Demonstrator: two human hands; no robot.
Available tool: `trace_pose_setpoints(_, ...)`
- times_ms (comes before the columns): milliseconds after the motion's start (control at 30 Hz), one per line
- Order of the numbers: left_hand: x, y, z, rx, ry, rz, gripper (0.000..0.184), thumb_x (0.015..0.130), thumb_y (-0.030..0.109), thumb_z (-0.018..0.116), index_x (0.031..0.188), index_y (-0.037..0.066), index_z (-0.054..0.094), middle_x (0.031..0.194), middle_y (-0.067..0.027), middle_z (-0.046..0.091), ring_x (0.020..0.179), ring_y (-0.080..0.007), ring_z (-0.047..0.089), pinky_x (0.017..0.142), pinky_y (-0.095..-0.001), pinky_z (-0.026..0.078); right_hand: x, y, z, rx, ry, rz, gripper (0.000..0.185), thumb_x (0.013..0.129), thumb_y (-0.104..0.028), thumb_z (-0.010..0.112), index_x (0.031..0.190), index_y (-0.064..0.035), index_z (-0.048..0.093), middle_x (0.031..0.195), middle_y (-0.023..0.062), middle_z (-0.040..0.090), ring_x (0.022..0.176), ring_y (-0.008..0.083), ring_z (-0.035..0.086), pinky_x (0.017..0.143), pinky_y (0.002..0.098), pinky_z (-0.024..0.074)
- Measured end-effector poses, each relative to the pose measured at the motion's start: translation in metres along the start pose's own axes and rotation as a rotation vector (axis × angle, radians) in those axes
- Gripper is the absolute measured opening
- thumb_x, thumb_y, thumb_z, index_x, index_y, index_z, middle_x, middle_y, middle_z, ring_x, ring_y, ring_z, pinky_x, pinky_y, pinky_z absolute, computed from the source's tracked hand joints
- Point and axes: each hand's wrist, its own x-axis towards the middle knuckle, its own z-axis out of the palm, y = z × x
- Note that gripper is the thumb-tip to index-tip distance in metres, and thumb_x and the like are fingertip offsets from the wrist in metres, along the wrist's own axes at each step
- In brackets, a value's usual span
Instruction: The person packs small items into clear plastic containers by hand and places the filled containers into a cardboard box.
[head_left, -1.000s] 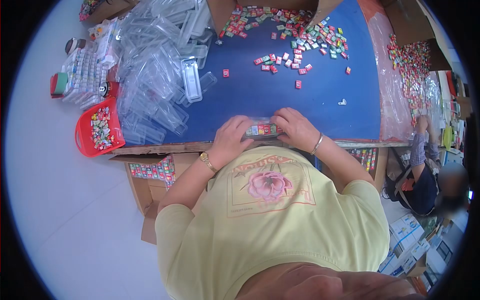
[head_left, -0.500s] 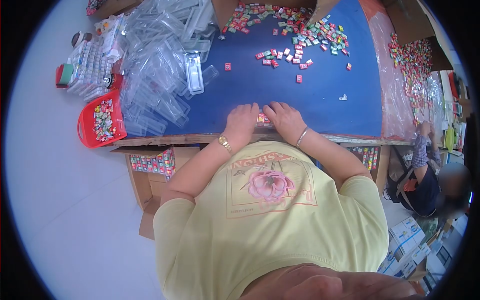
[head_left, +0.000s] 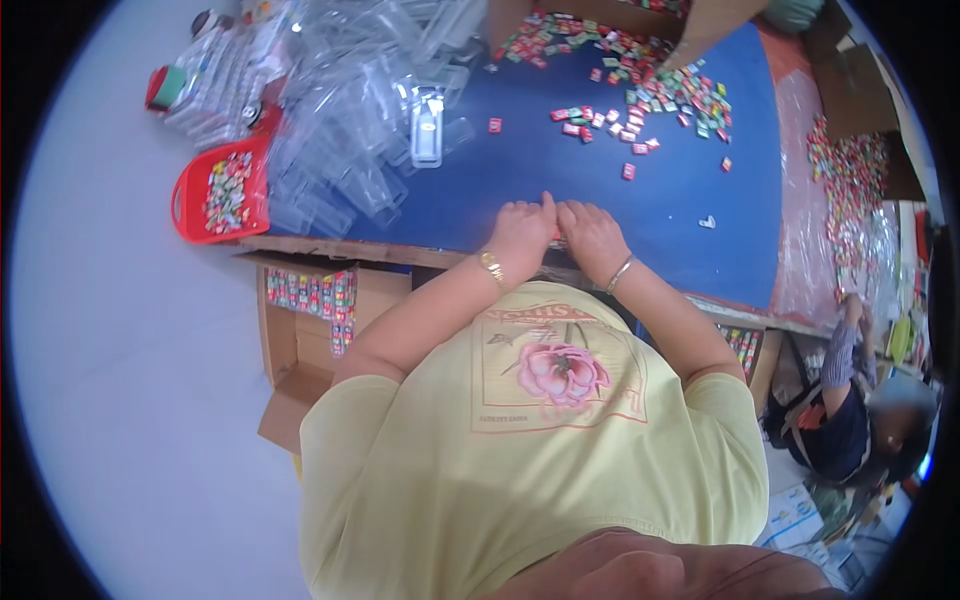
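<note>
My left hand (head_left: 524,237) and my right hand (head_left: 594,241) are side by side at the near edge of the blue table (head_left: 480,195). The fingers of both are curled and closed. Between and beneath them are small red packs (head_left: 558,236), mostly hidden by the hands. Whether a tray lies under these packs I cannot tell. Beyond the hands, small red, green and white packs (head_left: 628,130) lie loose on the tabletop. One clear plastic tray (head_left: 427,128) rests on the left, at the edge of a pile of similar clear trays (head_left: 345,125).
A red basket (head_left: 180,205) of small packs is at the left. Under the table, an open carton (head_left: 380,300) stands near filled packages (head_left: 312,292). Another carton (head_left: 610,22) is at the back. On the right, a person (head_left: 825,420) reaches toward another heap of packs (head_left: 845,190).
The view has shifted, so the table's things appear farther right and tilted. My hands have drawn closer together and now cover most of the packs that showed between them.
</note>
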Motion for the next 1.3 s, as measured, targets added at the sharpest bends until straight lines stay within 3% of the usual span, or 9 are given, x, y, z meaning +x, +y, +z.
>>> trace_pose_setpoints(133,-0.003,-0.011,0.018,0.118,0.395,0.180,0.038,0.080,0.008,0.065,0.116,-0.005,0.062,0.092,-0.0141,0.071,0.088,-0.0307,0.070,0.085,-0.0432,0.053,0.002,0.006,0.008,0.039,-0.020,0.034,0.020,0.089,-0.012,0.058,0.109,-0.0069,0.059,0.092,0.0082,0.065,0.088,0.0282,0.067,0.075,0.0428,0.0538)
trace_pose_setpoints(233,-0.003,-0.009,0.020,-0.026,0.238,0.111,0.024,0.080,0.008,0.065,0.102,0.000,0.064,0.089,-0.0130,0.071,0.084,-0.0301,0.072,0.076,-0.0416,0.055,0.000,0.011,0.018,0.069,0.086,-0.101,0.024,0.088,-0.010,0.058,0.112,-0.0067,0.058,0.092,0.0081,0.065,0.086,0.0287,0.067,0.073,0.0431,0.0541)
trace_pose_setpoints(433,0.000,-0.012,0.025,-0.065,0.294,0.110,0.018,0.080,0.016,0.069,0.094,0.005,0.066,0.084,-0.0116,0.073,0.081,-0.0283,0.073,0.075,-0.0431,0.054,0.009,-0.006,-0.052,0.308,-0.339,0.085,0.092,0.069,-0.018,0.089,0.147,0.0007,0.045,0.138,0.0212,0.060,0.127,0.0399,0.057,0.107,0.0452,0.0451)
trace_pose_setpoints(733,-0.184,-0.095,-0.019,-0.297,0.564,-0.334,0.020,0.081,0.015,0.070,0.094,0.009,0.055,0.083,-0.0141,0.066,0.083,-0.0364,0.068,0.074,-0.0485,0.053,0.048,-0.023,-0.065,0.456,0.224,0.097,0.037,0.091,-0.004,0.071,0.127,0.0007,0.064,0.121,0.0145,0.070,0.112,0.0275,0.066,0.096,0.0370,0.0514)
trace_pose_setpoints(800,-0.269,-0.118,-0.016,-0.337,0.329,-0.702,0.022,0.080,0.015,0.069,0.099,0.011,0.059,0.087,-0.0135,0.068,0.086,-0.0372,0.068,0.073,-0.0491,0.053,0.055,-0.038,-0.048,0.439,0.136,0.012,0.034,0.091,-0.002,0.070,0.124,0.0007,0.065,0.119,0.0143,0.071,0.110,0.0276,0.067,0.095,0.0373,0.0521)
trace_pose_setpoints(867,-0.356,-0.158,0.046,-0.129,0.476,-0.913,0.021,0.079,0.017,0.071,0.098,0.011,0.064,0.091,-0.0160,0.071,0.085,-0.0365,0.071,0.071,-0.0490,0.056,0.066,-0.062,-0.029,0.430,0.037,-0.118,0.031,0.090,0.001,0.069,0.120,0.0005,0.066,0.115,0.0154,0.071,0.104,0.0287,0.068,0.090,0.0382,0.0533)
trace_pose_setpoints(900,-0.388,-0.177,0.057,-0.111,0.176,-1.197,0.025,0.077,0.020,0.074,0.098,0.009,0.066,0.094,-0.0189,0.072,0.086,-0.0364,0.072,0.074,-0.0473,0.058,0.071,-0.073,-0.017,0.429,0.021,-0.138,0.031,0.090,0.001,0.069,0.120,0.0005,0.066,0.115,0.0154,0.071,0.104,0.0287,0.068,0.090,0.0382,0.0533)
trace_pose_setpoints(1033,-0.473,-0.254,0.134,-0.201,0.166,-1.559,0.024,0.083,0.022,0.069,0.102,0.008,0.069,0.097,-0.0192,0.074,0.094,-0.0365,0.073,0.084,-0.0492,0.059,0.092,-0.104,0.017,0.409,-0.205,-0.255,0.030,0.087,0.002,0.070,0.117,-0.0002,0.067,0.112,0.0184,0.070,0.102,0.0367,0.066,0.090,0.0425,0.0530)
trace_pose_setpoints(1300,-0.461,-0.377,0.249,-0.306,0.079,-1.501,0.025,0.086,0.016,0.067,0.109,0.009,0.069,0.106,-0.0193,0.075,0.100,-0.0365,0.074,0.088,-0.0477,0.060,0.109,-0.124,0.015,0.244,-0.337,-0.297,0.030,0.086,0.002,0.069,0.116,-0.0002,0.067,0.110,0.0199,0.069,0.103,0.0405,0.065,0.090,0.0460,0.0528)
